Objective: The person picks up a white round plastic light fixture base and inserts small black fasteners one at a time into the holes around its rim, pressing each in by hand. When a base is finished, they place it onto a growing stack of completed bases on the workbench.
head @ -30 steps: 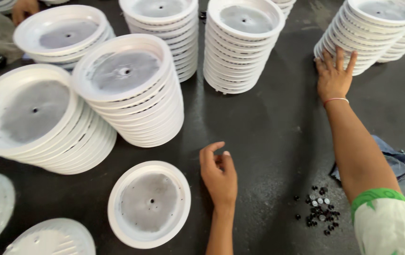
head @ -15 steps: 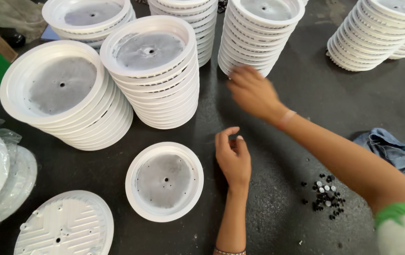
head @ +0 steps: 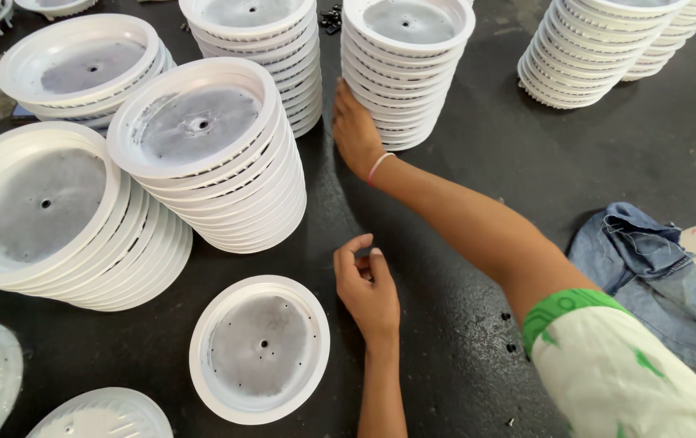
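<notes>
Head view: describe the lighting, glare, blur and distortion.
Head view: soft, even light, with faint shadows beside the white disc stacks; mild sheen on the dark floor; no motion blur on the right hand or left hand; the near sleeve is slightly soft; wide-angle lens tilts the edge stacks outward.

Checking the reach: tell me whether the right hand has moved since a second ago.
Yes. The right hand has swung left from the far-right stack and now presses against the side of the middle stack.
</notes>
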Demonstrator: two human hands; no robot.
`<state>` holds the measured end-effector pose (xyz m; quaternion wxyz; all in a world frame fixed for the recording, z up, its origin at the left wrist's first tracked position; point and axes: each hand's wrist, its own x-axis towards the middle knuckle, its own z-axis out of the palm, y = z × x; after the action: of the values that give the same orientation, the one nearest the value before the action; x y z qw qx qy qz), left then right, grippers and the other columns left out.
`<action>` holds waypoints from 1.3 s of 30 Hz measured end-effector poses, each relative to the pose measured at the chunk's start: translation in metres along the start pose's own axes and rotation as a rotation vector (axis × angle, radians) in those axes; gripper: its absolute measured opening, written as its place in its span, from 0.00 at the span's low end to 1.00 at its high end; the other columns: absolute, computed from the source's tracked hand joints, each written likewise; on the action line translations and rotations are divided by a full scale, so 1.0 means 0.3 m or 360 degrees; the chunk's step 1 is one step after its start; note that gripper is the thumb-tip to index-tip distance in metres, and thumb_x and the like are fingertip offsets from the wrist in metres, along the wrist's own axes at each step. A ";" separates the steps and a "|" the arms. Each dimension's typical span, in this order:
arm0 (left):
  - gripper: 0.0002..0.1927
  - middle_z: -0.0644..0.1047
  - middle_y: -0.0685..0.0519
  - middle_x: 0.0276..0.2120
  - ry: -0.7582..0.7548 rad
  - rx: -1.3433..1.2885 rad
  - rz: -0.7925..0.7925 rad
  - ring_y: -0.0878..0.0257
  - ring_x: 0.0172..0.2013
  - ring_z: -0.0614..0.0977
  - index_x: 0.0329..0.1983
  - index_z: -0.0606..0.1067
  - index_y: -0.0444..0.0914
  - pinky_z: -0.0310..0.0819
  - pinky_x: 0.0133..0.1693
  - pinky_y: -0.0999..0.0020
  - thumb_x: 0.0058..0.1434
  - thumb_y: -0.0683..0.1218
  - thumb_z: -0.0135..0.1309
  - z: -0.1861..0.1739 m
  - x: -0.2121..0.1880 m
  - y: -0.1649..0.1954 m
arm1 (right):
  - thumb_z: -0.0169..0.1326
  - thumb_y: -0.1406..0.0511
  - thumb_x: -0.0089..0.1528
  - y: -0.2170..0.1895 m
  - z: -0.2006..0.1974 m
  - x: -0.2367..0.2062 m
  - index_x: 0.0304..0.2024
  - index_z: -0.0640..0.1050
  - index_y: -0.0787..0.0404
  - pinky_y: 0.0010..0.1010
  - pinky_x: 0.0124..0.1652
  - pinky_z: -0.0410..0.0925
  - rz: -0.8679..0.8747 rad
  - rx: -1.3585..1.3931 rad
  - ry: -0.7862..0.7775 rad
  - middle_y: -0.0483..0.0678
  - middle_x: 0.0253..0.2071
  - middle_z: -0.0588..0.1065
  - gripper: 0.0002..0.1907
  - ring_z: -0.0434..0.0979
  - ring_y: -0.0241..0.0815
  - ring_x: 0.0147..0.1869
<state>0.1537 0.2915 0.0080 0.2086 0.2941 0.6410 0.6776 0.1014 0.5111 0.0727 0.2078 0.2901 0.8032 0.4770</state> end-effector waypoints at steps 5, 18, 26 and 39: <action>0.09 0.75 0.51 0.40 -0.0020 0.0011 -0.0053 0.65 0.29 0.75 0.46 0.77 0.36 0.68 0.31 0.69 0.63 0.38 0.52 0.001 -0.002 0.013 | 0.40 0.55 0.67 0.028 0.161 -0.110 0.63 0.75 0.55 0.54 0.73 0.35 0.0070 -0.0108 0.0297 0.49 0.70 0.67 0.26 0.55 0.52 0.77; 0.10 0.75 0.52 0.45 -0.0121 -0.0037 -0.0087 0.66 0.30 0.75 0.48 0.77 0.36 0.71 0.32 0.70 0.65 0.39 0.50 0.009 -0.022 0.024 | 0.44 0.59 0.65 0.146 0.432 -0.388 0.63 0.74 0.56 0.46 0.74 0.45 0.0395 0.0143 0.0339 0.44 0.66 0.68 0.24 0.58 0.45 0.75; 0.09 0.75 0.52 0.43 -0.0120 0.0006 -0.0081 0.66 0.30 0.75 0.46 0.78 0.36 0.70 0.31 0.69 0.64 0.39 0.51 0.028 -0.033 0.025 | 0.43 0.58 0.68 0.226 0.379 -0.263 0.56 0.81 0.55 0.47 0.73 0.42 0.0387 0.0080 0.0018 0.49 0.67 0.70 0.20 0.56 0.53 0.77; 0.09 0.76 0.52 0.42 -0.0062 -0.0039 -0.0053 0.66 0.30 0.76 0.45 0.77 0.35 0.70 0.31 0.69 0.63 0.38 0.52 0.008 -0.007 0.020 | 0.36 0.55 0.70 0.198 0.379 -0.240 0.64 0.75 0.51 0.63 0.70 0.34 0.0284 -0.0114 -0.0417 0.50 0.69 0.68 0.25 0.56 0.57 0.77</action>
<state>0.1574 0.2913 0.0136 0.2359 0.2941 0.6332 0.6760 0.2403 0.5589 0.0774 0.2779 0.4126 0.7226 0.4800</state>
